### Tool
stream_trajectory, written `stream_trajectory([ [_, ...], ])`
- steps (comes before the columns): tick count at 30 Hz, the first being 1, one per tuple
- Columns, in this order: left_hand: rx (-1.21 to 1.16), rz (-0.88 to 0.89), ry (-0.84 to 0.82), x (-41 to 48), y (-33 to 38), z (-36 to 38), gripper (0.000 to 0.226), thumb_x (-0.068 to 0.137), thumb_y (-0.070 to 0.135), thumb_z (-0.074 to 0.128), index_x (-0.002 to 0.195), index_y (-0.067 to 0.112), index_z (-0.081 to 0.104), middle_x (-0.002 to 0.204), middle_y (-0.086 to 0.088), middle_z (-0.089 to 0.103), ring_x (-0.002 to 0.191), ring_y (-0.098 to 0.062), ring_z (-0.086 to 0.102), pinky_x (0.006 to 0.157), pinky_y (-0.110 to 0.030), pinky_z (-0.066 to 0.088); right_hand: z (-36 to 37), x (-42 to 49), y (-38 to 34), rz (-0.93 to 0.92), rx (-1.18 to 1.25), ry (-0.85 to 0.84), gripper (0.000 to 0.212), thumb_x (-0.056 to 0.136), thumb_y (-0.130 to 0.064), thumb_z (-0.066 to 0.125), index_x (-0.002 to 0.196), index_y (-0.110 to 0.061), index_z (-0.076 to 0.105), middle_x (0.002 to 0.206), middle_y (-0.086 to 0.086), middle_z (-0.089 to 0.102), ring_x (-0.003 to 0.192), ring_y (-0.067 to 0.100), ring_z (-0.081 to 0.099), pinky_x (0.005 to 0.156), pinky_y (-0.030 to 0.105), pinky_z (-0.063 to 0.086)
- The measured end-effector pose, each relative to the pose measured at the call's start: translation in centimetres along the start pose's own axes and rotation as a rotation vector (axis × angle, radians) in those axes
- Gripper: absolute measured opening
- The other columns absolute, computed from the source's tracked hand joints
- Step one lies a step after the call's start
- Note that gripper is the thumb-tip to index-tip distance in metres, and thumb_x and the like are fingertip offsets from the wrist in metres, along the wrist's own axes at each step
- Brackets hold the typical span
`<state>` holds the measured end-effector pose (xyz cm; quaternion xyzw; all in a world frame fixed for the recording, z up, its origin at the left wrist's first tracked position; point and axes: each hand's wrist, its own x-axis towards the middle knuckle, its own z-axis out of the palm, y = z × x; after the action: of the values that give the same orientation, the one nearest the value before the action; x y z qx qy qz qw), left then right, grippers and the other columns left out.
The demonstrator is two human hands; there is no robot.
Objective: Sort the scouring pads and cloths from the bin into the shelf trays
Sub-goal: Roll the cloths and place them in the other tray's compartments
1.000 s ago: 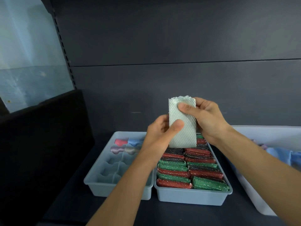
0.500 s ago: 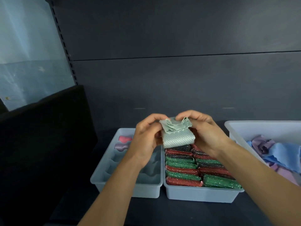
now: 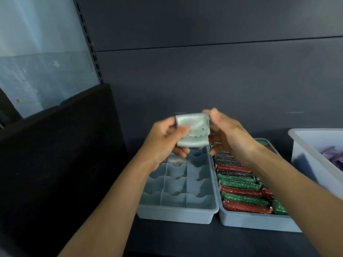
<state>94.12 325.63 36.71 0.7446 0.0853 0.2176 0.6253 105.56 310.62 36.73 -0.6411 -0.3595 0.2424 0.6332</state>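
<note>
- Forearms, both bare, reach in from the bottom edge over a dark shelf.
- Nearest on that shelf, two pale blue-grey trays stand side by side, edges touching. The divided tray on the left is split by wavy partitions into a grid of cells. The open tray on the right is packed with scouring pads, glittery red, green and black, standing on edge in rows.
- Above the far end of the divided tray, clear of it, a folded pale green cloth is held between both hands.
- The left hand has a closed grip on it, thumb across the front and fingers curled beneath.
- The right hand pinches the cloth's right edge; its fingertips are blurred.
- Off to the right stands a white bin, cut by the frame, with purple cloths inside.
- A black board leans at the left, and a dark grey back panel closes the shelf behind.
</note>
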Motion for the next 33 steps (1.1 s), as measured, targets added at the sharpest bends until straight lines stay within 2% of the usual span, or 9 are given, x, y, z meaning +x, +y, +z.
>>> stream_trajectory([
  [4,-0.023,0.097,-0.041,1.3,-0.1,-2.2,0.010,0.097,0.011,0.058,0.106,0.011,0.062,0.063,-0.010,0.064,0.048,-0.023,0.059,0.041,-0.025,0.046,2.2,2.2,-0.2,-0.106,0.113,-0.022,0.017,0.090,-0.005,0.060,0.106,-0.009,0.067,0.061,0.010,0.061,0.045,0.019,0.053,0.041,0.024,0.042],
  [7,-0.213,0.049,-0.075,1.9,-1.3,-3.2,0.017,0.096,0.002,0.051,0.104,0.011,0.063,0.062,-0.011,0.061,0.049,-0.020,0.057,0.047,-0.028,0.051,2.8,3.3,0.8,-0.071,0.338,-0.046,0.025,0.085,0.000,0.058,0.091,-0.018,0.074,0.057,0.009,0.057,0.043,0.016,0.048,0.041,0.021,0.039],
  [11,-0.330,-0.140,-0.152,3.1,-3.7,-3.8,0.031,0.094,0.000,0.036,0.090,0.008,0.066,0.068,-0.014,0.061,0.053,-0.021,0.060,0.051,-0.027,0.052,2.5,4.1,2.5,0.077,0.295,-0.070,0.031,0.089,0.002,0.045,0.081,-0.010,0.072,0.064,0.011,0.058,0.054,0.021,0.049,0.051,0.027,0.041],
  [13,-0.276,-0.188,-0.200,4.1,-4.9,-3.8,0.031,0.096,0.009,0.039,0.087,0.011,0.068,0.076,-0.012,0.063,0.060,-0.022,0.062,0.057,-0.029,0.054,1.6,4.7,3.1,0.143,0.095,-0.044,0.029,0.093,-0.010,0.043,0.084,-0.010,0.071,0.074,0.009,0.061,0.065,0.021,0.050,0.060,0.030,0.039],
  [16,-0.027,-0.149,-0.211,5.8,-6.6,-3.4,0.021,0.092,0.002,0.055,0.092,0.018,0.067,0.087,-0.009,0.065,0.069,-0.021,0.065,0.066,-0.032,0.053,0.8,5.6,3.9,0.115,-0.182,0.014,0.006,0.087,-0.012,0.065,0.089,-0.010,0.070,0.080,0.004,0.065,0.072,0.015,0.054,0.065,0.023,0.043],
  [18,0.122,-0.133,-0.229,6.9,-7.7,-3.1,0.026,0.088,-0.002,0.060,0.104,0.019,0.064,0.090,-0.005,0.068,0.073,-0.016,0.067,0.070,-0.030,0.052,0.2,6.4,4.8,0.104,-0.283,0.010,0.019,0.082,-0.001,0.070,0.097,-0.011,0.064,0.082,0.008,0.064,0.073,0.015,0.056,0.067,0.024,0.045],
  [21,0.362,-0.114,-0.243,7.9,-9.2,-2.4,0.023,0.083,0.004,0.069,0.102,0.017,0.068,0.085,0.007,0.069,0.072,-0.004,0.064,0.063,-0.014,0.048,-0.6,7.6,6.1,0.140,-0.601,-0.037,0.029,0.078,-0.007,0.074,0.099,-0.023,0.062,0.084,0.001,0.066,0.074,0.015,0.060,0.068,0.023,0.049],
  [26,0.610,-0.081,-0.245,8.8,-12.5,-0.9,0.021,0.074,0.012,0.076,0.088,0.027,0.071,0.082,0.008,0.073,0.075,-0.012,0.069,0.073,-0.037,0.058,-0.2,8.4,8.1,0.050,-1.318,-0.124,0.024,0.077,-0.028,0.069,0.099,-0.030,0.062,0.101,-0.007,0.066,0.099,0.015,0.059,0.095,0.030,0.038],
  [33,0.708,-0.050,-0.227,8.3,-14.4,-0.1,0.026,0.075,0.021,0.080,0.098,0.029,0.071,0.090,0.013,0.074,0.086,-0.004,0.066,0.082,-0.035,0.055,0.4,8.5,9.0,0.006,-1.589,-0.203,0.030,0.082,-0.047,0.064,0.107,-0.030,0.065,0.110,-0.002,0.061,0.112,0.017,0.051,0.097,0.033,0.031],
])
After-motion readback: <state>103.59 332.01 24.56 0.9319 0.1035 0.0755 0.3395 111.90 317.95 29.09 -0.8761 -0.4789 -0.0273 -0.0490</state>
